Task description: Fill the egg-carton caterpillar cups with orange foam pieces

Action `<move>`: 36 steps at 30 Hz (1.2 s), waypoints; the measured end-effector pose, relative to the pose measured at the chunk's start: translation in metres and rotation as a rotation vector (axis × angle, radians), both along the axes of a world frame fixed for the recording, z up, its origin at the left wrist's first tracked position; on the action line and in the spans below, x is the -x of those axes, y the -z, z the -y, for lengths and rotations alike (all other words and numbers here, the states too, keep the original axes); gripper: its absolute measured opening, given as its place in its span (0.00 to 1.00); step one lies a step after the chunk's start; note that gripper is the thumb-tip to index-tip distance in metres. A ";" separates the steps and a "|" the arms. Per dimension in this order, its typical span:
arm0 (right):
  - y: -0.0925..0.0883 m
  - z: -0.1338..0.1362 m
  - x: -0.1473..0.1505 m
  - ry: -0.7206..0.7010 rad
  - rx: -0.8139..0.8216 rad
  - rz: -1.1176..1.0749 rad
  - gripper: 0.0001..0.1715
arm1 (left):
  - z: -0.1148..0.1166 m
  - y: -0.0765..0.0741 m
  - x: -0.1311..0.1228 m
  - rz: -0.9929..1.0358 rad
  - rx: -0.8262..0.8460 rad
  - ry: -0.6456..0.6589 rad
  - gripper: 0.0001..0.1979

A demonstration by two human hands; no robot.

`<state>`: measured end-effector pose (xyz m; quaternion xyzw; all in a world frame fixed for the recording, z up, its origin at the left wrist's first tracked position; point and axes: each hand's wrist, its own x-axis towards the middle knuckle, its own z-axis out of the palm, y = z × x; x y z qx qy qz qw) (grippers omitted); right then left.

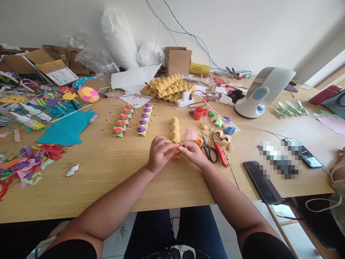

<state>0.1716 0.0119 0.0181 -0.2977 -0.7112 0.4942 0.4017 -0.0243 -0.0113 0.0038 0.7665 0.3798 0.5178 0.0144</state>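
Observation:
My left hand point(159, 153) and my right hand point(192, 151) meet over the wooden table point(107, 180), fingers closed together on a small orange piece point(176, 151), probably clay, pressed against a yellowish egg-carton cup. Just beyond the hands lies a plain strip of egg-carton cups point(174, 129). A small plastic bag with orange stuff point(194, 136) sits by the right hand. Scissors point(209, 148) and a red cutter point(220, 154) lie to the right.
Painted egg-carton caterpillars with pins point(132, 120) lie ahead to the left. Paper scraps point(29, 163) and blue felt point(67, 127) cover the left. Egg trays point(167, 86), a cardboard box point(177, 60), a white fan point(262, 91), phones point(262, 181) and another person's hand point(340, 169) stand around.

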 end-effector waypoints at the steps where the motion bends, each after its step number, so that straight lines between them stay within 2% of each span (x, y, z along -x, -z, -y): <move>1: 0.000 0.000 0.000 0.000 0.020 -0.005 0.27 | 0.000 0.000 0.000 0.002 -0.008 0.003 0.07; 7: 0.001 0.000 0.000 0.067 0.080 -0.008 0.26 | 0.003 -0.003 -0.007 -0.029 0.040 -0.030 0.11; 16: -0.002 0.000 -0.002 0.079 0.004 0.037 0.36 | 0.003 -0.007 -0.005 -0.011 0.056 -0.025 0.08; 19: -0.001 0.000 -0.001 0.057 -0.018 0.068 0.35 | 0.002 -0.006 -0.005 0.024 0.059 -0.034 0.07; 24: 0.007 -0.002 0.004 0.054 0.122 -0.002 0.30 | 0.001 -0.002 -0.007 0.016 0.032 0.043 0.09; 27: 0.010 -0.004 0.006 0.043 0.241 -0.114 0.28 | 0.000 0.001 -0.006 0.021 0.038 0.035 0.14; 30: 0.008 -0.004 0.005 0.039 0.288 -0.145 0.28 | 0.000 0.002 -0.006 0.027 0.044 0.032 0.13; 36: 0.002 -0.001 0.001 0.077 0.173 -0.028 0.30 | -0.001 0.001 -0.006 0.060 0.080 0.040 0.08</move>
